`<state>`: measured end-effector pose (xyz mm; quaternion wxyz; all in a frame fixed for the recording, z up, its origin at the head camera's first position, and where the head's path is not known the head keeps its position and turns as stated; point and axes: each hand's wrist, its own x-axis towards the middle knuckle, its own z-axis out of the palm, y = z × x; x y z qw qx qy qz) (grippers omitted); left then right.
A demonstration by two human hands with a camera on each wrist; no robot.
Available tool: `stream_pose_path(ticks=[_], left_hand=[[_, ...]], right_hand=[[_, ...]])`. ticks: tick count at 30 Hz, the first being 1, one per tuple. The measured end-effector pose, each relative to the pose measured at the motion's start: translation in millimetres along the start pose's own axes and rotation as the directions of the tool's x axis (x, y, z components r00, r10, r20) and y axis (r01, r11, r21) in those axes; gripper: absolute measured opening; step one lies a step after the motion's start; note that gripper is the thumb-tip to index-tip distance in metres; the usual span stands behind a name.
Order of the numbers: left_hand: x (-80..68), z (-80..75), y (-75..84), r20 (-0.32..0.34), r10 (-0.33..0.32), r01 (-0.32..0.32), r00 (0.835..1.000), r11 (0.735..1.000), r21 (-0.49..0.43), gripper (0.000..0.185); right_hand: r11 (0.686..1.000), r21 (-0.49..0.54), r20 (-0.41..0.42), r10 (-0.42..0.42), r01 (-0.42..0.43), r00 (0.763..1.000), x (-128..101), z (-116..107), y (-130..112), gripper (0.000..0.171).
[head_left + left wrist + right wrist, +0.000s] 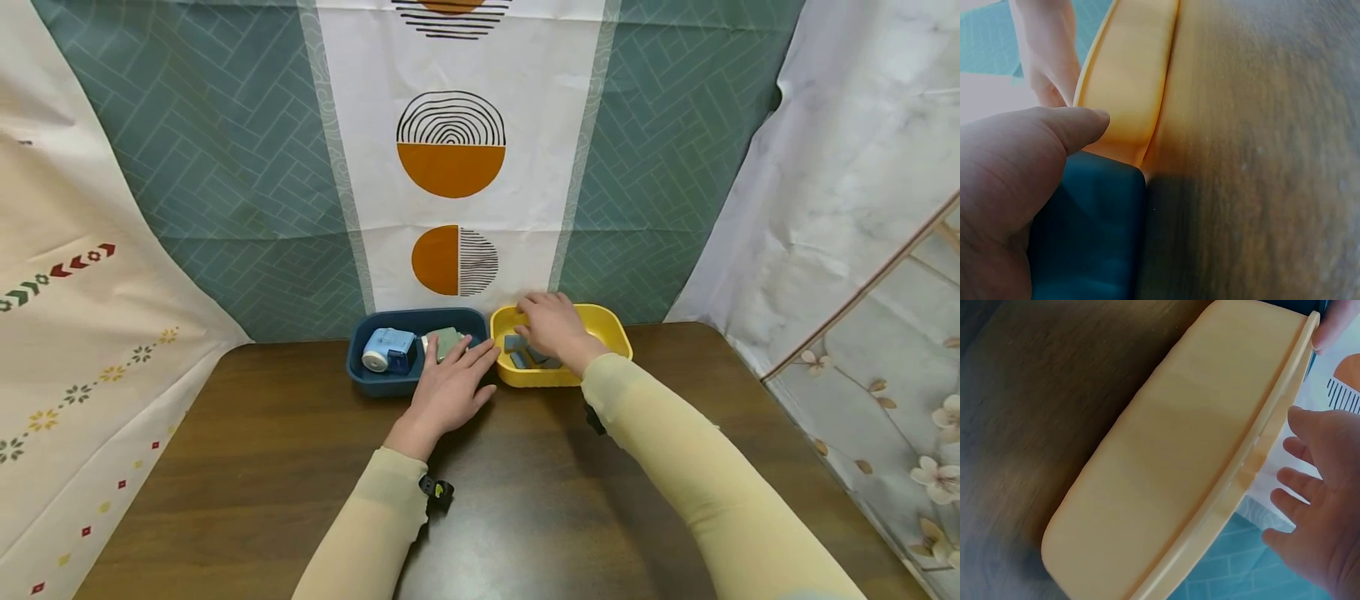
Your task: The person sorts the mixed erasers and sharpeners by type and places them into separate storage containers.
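Head view showed a brown tabletop (300, 467) with two small bins side by side at the far edge, at twelve o'clock from the person. Largest of these was the dark blue bin (375, 382), holding a pale blue device (388, 348) and a green block (446, 340). Touching it at three o'clock sat the yellow bin (607, 329), with several grey-blue blocks (519, 350) inside. The left hand (448, 390) lay flat, fingers spread, over the blue bin's near right corner, its thumb by the yellow rim, steadying rather than gripping. The right hand (553, 327) hovered inside the yellow bin, grip loose and holding nothing I could see. I judged the picking step was in hand; next, the fingers must close on one grey-blue block and lift it clear of the rim.
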<state>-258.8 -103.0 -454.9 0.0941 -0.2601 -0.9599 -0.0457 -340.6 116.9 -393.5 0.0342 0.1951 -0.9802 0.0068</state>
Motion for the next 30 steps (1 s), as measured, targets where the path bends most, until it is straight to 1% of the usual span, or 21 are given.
stream_pose_path(ticks=[5,13,17,24,28,30], left_hand=[[2.2,-0.5,1.1,-0.011,0.012,-0.013,1.0,1.0,-0.008,0.067],[3.7,-2.3,-6.0,-0.002,-0.003,0.003,1.0,1.0,-0.004,0.068],[4.6,-2.8,-11.0,0.019,-0.015,0.015,1.0,1.0,-0.015,0.068],[6.2,-4.4,-15.9,0.043,0.005,-0.003,0.999,0.999,-0.042,0.068],[4.9,-8.5,-17.3,0.058,0.001,0.001,0.998,0.999,-0.037,0.068],[4.1,-11.0,-18.0,0.056,-0.001,0.003,0.998,0.999,-0.041,0.069]], right_hand=[[1.0,0.026,-0.003,0.011,-0.01,1.0,-10,-6,10,0.044],[1.0,0.007,-0.049,-0.024,0.025,0.999,-24,-8,19,0.047],[0.999,0.013,-0.052,-0.046,0.046,0.998,-29,-4,19,0.051],[0.996,0.024,-0.095,-0.087,0.09,0.992,-40,3,15,0.052],[0.993,0.038,-0.115,-0.111,0.116,0.987,-46,4,10,0.052],[0.991,0.052,-0.128,-0.115,0.122,0.985,-48,3,7,0.052]])
